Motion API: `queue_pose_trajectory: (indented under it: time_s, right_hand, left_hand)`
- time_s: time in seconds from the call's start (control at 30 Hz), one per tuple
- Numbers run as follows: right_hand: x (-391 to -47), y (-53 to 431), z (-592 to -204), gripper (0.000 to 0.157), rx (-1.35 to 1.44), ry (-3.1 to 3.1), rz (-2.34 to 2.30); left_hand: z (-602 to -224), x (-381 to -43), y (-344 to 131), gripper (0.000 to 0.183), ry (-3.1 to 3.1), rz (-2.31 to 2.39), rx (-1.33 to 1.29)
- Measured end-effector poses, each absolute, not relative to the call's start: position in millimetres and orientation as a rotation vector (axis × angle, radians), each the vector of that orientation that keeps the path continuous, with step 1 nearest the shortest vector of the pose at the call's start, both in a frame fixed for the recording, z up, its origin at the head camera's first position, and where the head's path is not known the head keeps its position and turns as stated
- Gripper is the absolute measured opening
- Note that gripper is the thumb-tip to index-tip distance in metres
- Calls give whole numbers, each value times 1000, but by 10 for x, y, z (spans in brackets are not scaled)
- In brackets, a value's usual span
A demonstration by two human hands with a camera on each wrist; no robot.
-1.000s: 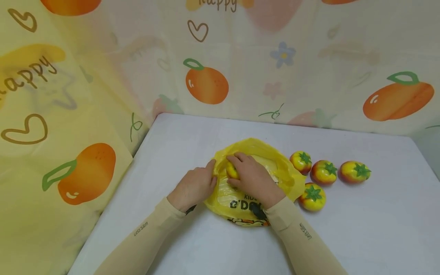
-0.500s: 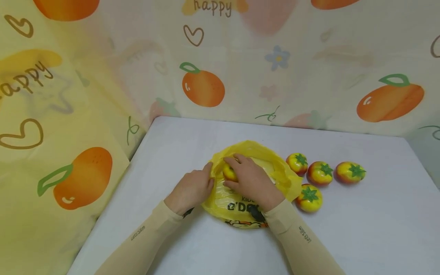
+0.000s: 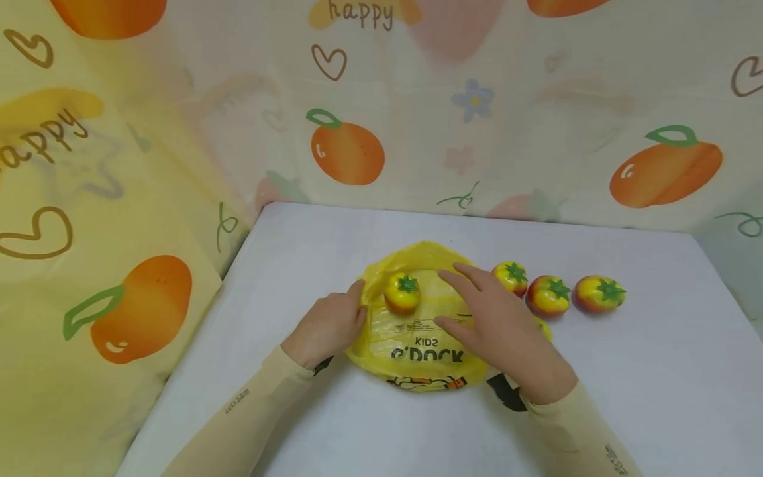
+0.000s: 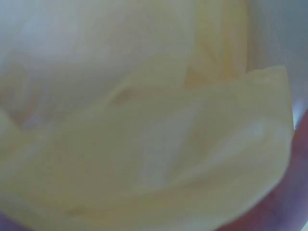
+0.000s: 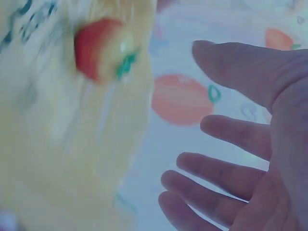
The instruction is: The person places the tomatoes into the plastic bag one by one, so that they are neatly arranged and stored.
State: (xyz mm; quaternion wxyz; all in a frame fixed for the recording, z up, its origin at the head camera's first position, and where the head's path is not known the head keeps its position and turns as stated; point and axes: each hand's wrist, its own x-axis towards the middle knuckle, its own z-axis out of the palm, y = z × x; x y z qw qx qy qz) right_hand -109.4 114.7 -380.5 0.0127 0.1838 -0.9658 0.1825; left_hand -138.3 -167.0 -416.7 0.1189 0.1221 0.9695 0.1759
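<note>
A yellow plastic bag (image 3: pixel 432 305) with black print lies spread open on the white table. In it, towards the left, sits a yellow-red toy fruit (image 3: pixel 402 293) with a green star-shaped top. My left hand (image 3: pixel 324 328) pinches the bag's left rim between thumb and fingers; yellow film (image 4: pixel 144 149) fills most of the left wrist view. Over the bag's right side hovers my right hand (image 3: pixel 507 331), fingers spread and holding nothing. The right wrist view shows that hand (image 5: pixel 260 163) apart from the fruit (image 5: pixel 101 50).
Right of the bag stand more such fruits, among them a middle one (image 3: pixel 548 296) and a far-right one (image 3: pixel 599 294). One nearer fruit (image 3: pixel 544 327) is mostly hidden behind the right hand. A printed cloth (image 3: pixel 417 132) hangs behind the table.
My right hand has let go of the fruit in the bag and moved right, uncovering it. The left hand keeps its hold on the rim. The head view has shifted slightly.
</note>
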Motion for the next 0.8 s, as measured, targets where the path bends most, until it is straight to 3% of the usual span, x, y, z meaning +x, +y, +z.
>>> queue_pose_trajectory:
  time_s: [0.4, 0.8]
  right_hand:
    - [-721, 1979, -3807, 76, 384, -2974, 548]
    - [-644, 2194, -4061, 84, 242, -3080, 513]
  left_hand:
    - [-4182, -1375, -1669, 57, 2845, 530, 377]
    - [-4180, -1367, -1648, 56, 2859, 497, 370]
